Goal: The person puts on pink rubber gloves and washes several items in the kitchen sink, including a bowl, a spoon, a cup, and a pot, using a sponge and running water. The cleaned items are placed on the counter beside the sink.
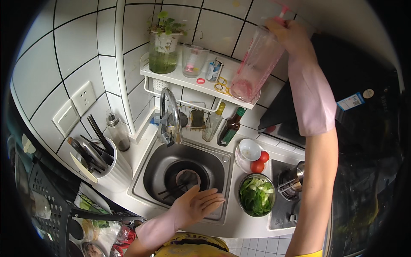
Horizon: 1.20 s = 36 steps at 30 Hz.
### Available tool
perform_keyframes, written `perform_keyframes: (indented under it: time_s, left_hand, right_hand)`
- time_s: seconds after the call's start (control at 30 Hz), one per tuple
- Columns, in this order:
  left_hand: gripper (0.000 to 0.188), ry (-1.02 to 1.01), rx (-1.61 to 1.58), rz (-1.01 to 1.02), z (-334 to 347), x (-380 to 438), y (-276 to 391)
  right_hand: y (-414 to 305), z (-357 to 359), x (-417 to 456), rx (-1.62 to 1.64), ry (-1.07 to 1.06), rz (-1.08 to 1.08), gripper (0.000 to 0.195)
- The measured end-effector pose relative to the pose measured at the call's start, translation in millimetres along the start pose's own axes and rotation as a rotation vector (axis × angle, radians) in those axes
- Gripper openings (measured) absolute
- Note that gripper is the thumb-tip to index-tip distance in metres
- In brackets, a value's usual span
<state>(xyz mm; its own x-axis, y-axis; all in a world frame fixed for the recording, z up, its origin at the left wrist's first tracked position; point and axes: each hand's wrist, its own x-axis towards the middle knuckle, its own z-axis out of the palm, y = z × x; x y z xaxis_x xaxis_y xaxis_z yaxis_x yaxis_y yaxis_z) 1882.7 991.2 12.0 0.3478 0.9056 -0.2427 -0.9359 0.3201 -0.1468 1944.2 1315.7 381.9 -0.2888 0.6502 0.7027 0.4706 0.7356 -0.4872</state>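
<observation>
Both hands wear pale pink gloves, orange toward the fingers. My right hand (290,35) grips the top of a tall clear pink pump bottle (255,69), just below its pump head. The bottle's base is at the right end of the white wall shelf (208,86), and a little pink shows at its bottom. My left hand (197,205) is palm up over the front rim of the steel sink (154,167), fingers extended and holding nothing. Inside the basin sits a dark round pan (169,173) with a bowl (188,177) and dark chopsticks (168,192), partly behind that hand.
Over the sink arches a chrome faucet (175,109). A glass bottle (213,123) and a green-capped bottle (231,127) stand behind it. Right are tomatoes (257,166), a bowl of chopped greens (257,196) and a stove (281,215). A utensil holder (117,175) stands left.
</observation>
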Motion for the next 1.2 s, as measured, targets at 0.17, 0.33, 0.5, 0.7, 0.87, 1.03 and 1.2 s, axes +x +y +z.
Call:
perform_keyframes:
  time_s: [0.17,0.33,0.5,0.7,0.87,1.03,1.2]
  left_hand:
    - [0.051,0.031,0.07,0.084,-32.0,-14.4,17.6]
    - [0.044,0.233,0.473,0.386,-68.4,-34.3,42.8]
    - [0.044,0.757,1.671,0.634,-11.2,-31.8,47.1]
    - [0.027,0.983,0.833,0.378,-58.9,14.9,70.5]
    - [0.029,1.126,2.33,-0.026,-94.4,72.4,78.1]
    - [0.028,0.735,1.862,0.109,-187.1,67.9,126.2]
    - [0.027,0.708,1.672,0.111,-155.2,32.9,116.7]
  right_hand:
    - [32.4,11.2,16.0,-0.151,0.024,-0.02,0.058]
    - [36.7,20.6,17.2,-0.169,-0.028,-0.03,0.035]
    - [29.7,-7.3,1.3,-0.487,0.073,0.011,0.047]
    - [-30.0,9.7,-174.8,-0.068,0.225,-0.039,0.035]
    - [83.8,161.6,-344.6,-0.005,-0.911,0.345,0.031]
    - [191.9,310.7,-500.8,-0.226,-0.991,0.313,0.037]
    - [133.2,290.5,-437.1,-0.243,-1.253,0.325,0.037]
